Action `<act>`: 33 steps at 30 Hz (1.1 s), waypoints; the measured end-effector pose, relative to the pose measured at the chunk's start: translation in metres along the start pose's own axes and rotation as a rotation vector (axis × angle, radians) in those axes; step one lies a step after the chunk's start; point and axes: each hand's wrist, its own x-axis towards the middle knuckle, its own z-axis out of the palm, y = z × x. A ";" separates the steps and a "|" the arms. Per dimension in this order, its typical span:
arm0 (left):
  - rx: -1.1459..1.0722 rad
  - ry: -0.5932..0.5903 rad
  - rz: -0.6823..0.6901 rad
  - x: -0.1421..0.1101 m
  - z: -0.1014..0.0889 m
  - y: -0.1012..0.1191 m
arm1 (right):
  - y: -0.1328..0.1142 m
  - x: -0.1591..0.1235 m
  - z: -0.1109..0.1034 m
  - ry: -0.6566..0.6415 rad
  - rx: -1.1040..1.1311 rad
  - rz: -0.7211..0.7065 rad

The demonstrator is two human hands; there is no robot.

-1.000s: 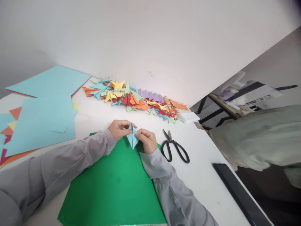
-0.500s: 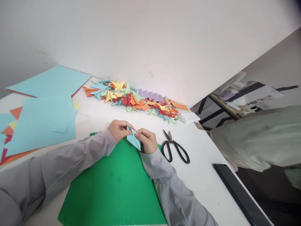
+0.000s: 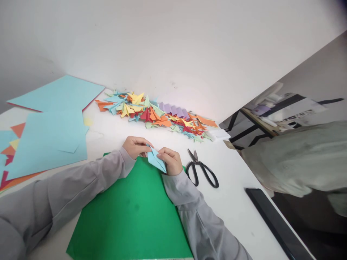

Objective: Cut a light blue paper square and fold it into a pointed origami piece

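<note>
Both hands meet at a small folded piece of light blue paper (image 3: 156, 161), pointed at its lower right end and creased along its length. My left hand (image 3: 135, 147) pinches its upper left corner between thumb and fingers. On the right edge, my right hand (image 3: 171, 161) grips it with thumb and bent fingers; the fingertips behind the paper are hidden. The paper is held above the far end of a green board (image 3: 132, 213). Black-handled scissors (image 3: 200, 167) lie to the right of my right hand, blades partly apart.
Along the wall runs a pile of colourful folded paper planes (image 3: 151, 113). Large light blue sheets (image 3: 51, 137) lie at the left, over orange and red paper. A black flat object (image 3: 273, 220) lies along the right edge. Beyond it stands a person in a pale green garment (image 3: 303, 159).
The blue paper has turned slightly and shifted a little to the right, showing more of its lower point. My left hand has moved slightly left; both hands still hold the paper.
</note>
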 end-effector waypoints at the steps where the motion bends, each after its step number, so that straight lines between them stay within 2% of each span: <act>1: -0.017 0.006 -0.011 0.000 0.000 0.000 | 0.000 0.000 0.000 -0.001 0.002 0.001; 6: -0.079 0.030 -0.051 0.002 -0.001 -0.002 | 0.000 0.001 -0.001 -0.003 0.015 0.011; 14: -0.060 0.019 -0.068 0.003 -0.002 -0.003 | 0.000 0.002 0.000 0.005 0.022 0.006; 22: -0.090 -0.007 -0.011 0.004 -0.004 -0.006 | -0.002 0.004 -0.004 0.051 0.018 0.036; 28: -0.063 0.029 0.014 0.008 -0.004 -0.013 | -0.002 0.003 -0.003 0.045 0.027 0.027; 33: -0.027 0.063 0.048 0.004 -0.001 -0.009 | 0.002 0.003 -0.002 0.043 0.039 0.024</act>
